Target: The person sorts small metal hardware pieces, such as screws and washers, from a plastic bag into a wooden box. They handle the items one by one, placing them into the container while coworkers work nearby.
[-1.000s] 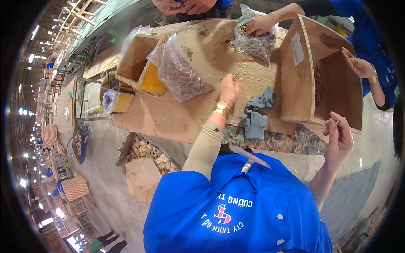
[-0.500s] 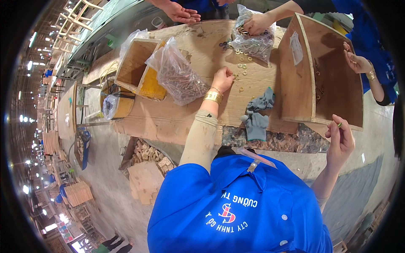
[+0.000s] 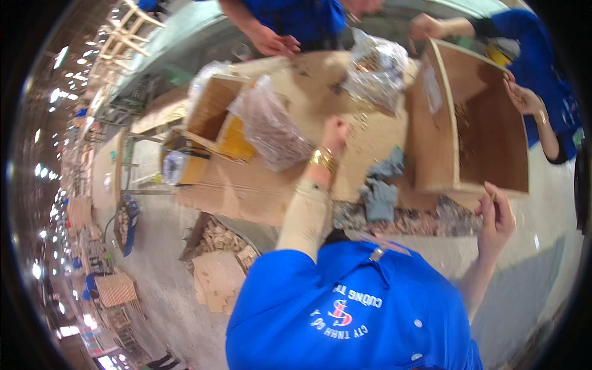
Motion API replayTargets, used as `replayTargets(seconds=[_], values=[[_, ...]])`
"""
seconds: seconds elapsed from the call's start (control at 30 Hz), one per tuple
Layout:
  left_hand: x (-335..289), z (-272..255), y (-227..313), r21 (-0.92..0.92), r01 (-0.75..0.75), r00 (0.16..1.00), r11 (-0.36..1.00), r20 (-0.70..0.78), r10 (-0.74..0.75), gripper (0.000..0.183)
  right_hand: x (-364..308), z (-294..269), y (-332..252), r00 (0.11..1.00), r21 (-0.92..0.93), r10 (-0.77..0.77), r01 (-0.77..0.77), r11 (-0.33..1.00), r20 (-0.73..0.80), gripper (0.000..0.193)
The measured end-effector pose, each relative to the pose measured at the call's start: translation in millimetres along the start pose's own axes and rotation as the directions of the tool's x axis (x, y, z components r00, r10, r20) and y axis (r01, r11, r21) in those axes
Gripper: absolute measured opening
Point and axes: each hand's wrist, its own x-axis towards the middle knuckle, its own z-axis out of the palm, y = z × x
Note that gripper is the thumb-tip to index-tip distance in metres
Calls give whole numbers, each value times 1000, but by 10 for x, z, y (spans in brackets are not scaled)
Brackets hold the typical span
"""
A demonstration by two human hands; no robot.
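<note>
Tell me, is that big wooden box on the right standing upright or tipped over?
Tipped over: the wooden box lies on its side on the table, its open mouth facing outward, inside panels showing.

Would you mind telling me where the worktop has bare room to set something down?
Bare board lies on the worktop near edge, bordered by the clear bag, the left hand and the grey rags. It is crowded between the upper bag and the wooden box, where small parts lie scattered.

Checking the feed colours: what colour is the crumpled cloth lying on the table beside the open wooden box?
Grey-blue crumpled cloth, clearest in the head view.
</note>
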Motion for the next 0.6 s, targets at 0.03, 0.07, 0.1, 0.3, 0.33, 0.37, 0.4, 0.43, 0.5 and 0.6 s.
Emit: replayTargets(seconds=[0.03, 0.07, 0.1, 0.3, 0.33, 0.37, 0.4, 0.43, 0.5, 0.6], values=[[-79, 7, 138, -305, 88, 995, 948, 72, -70, 11, 12, -13, -2, 1000, -17, 3, -3, 1000, 9, 17], [-171, -32, 295, -363, 143, 983, 921, 160, -90, 13, 65, -13, 10, 999, -54, -13, 16, 998, 53, 19], [-279, 58, 580, -474, 188, 967, 860, 242, -77, 12, 62, -32, 0, 998, -55, 48, -46, 997, 33, 20], [-881, 470, 1702, -702, 371, 815, 608, 559, 149, 22, 183, -4, 121, 987, 101, 91, -105, 989, 131, 25], [-958, 595, 1894, -731, 394, 808, 558, 564, 169, 20, 209, 18, 91, 991, 135, 93, -105, 985, 93, 26], [-1035, 693, 2077, -737, 375, 818, 562, 548, 173, 18, 231, 34, 82, 995, 176, 37, -53, 983, 96, 26], [-1035, 815, 2166, -719, 391, 800, 574, 574, 174, 16, 281, 33, 85, 997, 203, -11, -6, 979, 81, 26], [-1059, 936, 2225, -766, 332, 802, 550, 537, 264, 15, 332, 42, 90, 994, 203, -33, 11, 979, 105, 25], [-1054, 1100, 2326, -757, 368, 774, 540, 571, 273, 14, 423, 37, 108, 989, 195, -61, 34, 980, 136, 25], [-1029, 1360, 2376, -729, 380, 755, 569, 601, 264, 11, 518, -31, 78, 998, 146, -50, 44, 988, 38, 25]])
